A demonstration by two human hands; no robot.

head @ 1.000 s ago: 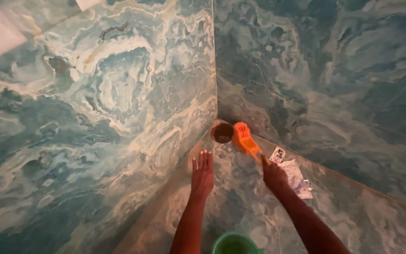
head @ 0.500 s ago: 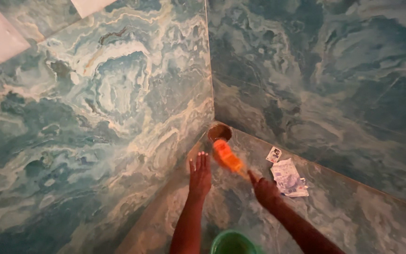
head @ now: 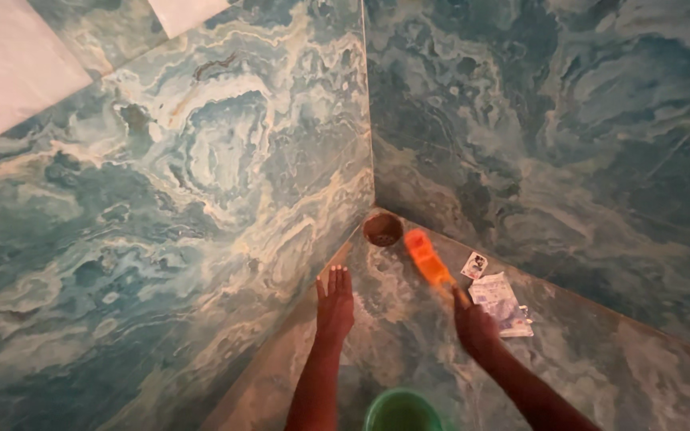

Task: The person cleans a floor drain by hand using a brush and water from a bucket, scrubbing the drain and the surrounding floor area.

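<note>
I look down into the corner of a room tiled in blue-green marble pattern. My left hand (head: 335,304) lies flat on the wet floor (head: 409,343), fingers together and pointing at the corner. My right hand (head: 473,323) grips the handle of an orange scrub brush (head: 427,258), whose head rests on the floor just right of a round brown floor drain (head: 382,229) in the corner. The brush head is blurred.
A green bucket rim (head: 403,411) shows at the bottom edge between my arms. Small white sachets or wrappers (head: 498,295) lie on the floor by the right wall (head: 561,144). The left wall (head: 161,239) rises close beside my left hand.
The orange brush swung left and back toward me, then out again toward the drain. My left hand stayed flat on the floor. The view shifted slightly.
</note>
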